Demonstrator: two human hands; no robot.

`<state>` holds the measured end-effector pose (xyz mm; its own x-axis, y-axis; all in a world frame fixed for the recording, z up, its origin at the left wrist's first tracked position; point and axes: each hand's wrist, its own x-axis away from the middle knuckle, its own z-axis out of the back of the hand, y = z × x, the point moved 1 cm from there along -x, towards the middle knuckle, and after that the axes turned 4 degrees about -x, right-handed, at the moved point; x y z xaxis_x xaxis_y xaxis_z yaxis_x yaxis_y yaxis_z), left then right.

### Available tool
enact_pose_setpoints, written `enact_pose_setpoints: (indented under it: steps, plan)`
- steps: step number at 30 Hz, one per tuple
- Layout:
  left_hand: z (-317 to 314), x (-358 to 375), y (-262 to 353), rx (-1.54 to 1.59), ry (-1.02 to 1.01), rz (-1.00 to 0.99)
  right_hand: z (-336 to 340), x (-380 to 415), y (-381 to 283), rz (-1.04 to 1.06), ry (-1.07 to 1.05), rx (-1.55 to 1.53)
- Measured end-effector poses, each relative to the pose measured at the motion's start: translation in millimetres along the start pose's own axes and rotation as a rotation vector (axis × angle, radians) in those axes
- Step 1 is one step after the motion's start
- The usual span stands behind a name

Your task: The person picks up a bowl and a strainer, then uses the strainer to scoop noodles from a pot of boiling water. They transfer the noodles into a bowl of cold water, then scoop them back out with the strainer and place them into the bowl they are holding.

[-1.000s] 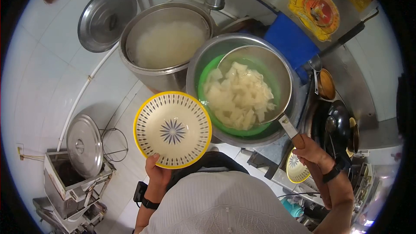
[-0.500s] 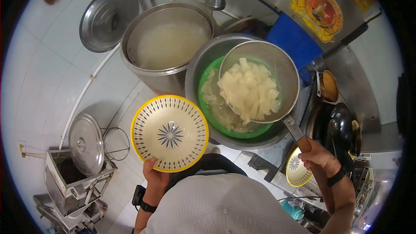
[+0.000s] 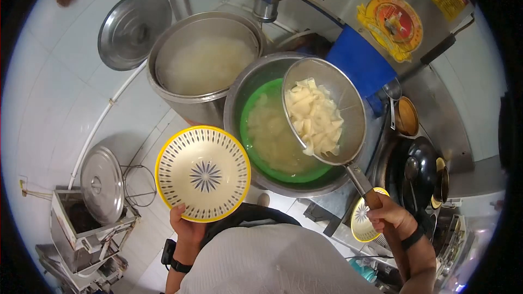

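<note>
My left hand (image 3: 185, 227) grips the near rim of a cream bowl (image 3: 185, 185) with a yellow edge and a blue star pattern; nothing lies in it. My right hand (image 3: 391, 216) is wrapped round the wooden handle of a mesh strainer (image 3: 351, 109). A heap of pale, flat noodle pieces (image 3: 313, 114) rests in the strainer. It hangs tilted over the right side of a green basin (image 3: 250, 155), which sits inside a wide metal tub (image 3: 233, 98). Cloudy liquid (image 3: 278, 141) with pale pieces fills the basin.
A steaming tall pot (image 3: 163, 90) stands behind on the left. Two metal lids, one upper (image 3: 133, 30) and one lower (image 3: 102, 185), are at the left. Right of me are a black wok (image 3: 419, 158), a second yellow-rimmed bowl (image 3: 362, 220) and a blue sheet (image 3: 359, 65).
The strainer has risen clear of the liquid and tilted more, and its noodle pieces have gathered toward the left side. The bowl stays in my left hand, and the view has shifted slightly.
</note>
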<state>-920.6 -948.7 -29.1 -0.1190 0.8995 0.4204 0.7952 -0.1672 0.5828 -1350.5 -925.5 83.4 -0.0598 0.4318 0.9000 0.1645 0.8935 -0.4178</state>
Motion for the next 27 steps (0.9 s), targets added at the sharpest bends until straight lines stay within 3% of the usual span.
enact_pose_setpoints:
  steps: [8, 12, 14, 21, 25, 27]
  plan:
    - [19, -37, 34, 0.085, -0.110, 0.030, -68, 24, -19, -0.007, 0.101, 0.102]
    - [66, -67, 75, 0.183, -0.060, 0.010, -134, 16, -53, 0.064, 0.161, 0.277]
    - [78, -75, 102, 0.201, -0.054, 0.019, -175, 9, -77, 0.099, 0.123, 0.210]
    - [135, -81, 172, 0.172, 0.046, -0.051, -258, -92, -141, 0.254, -0.022, 0.307]
    - [178, -84, 189, 0.201, 0.076, -0.131, -269, -136, -173, 0.218, 0.091, 0.499]
    - [187, -86, 195, 0.217, 0.143, -0.151, -276, -156, -198, 0.131, 0.247, 0.637]
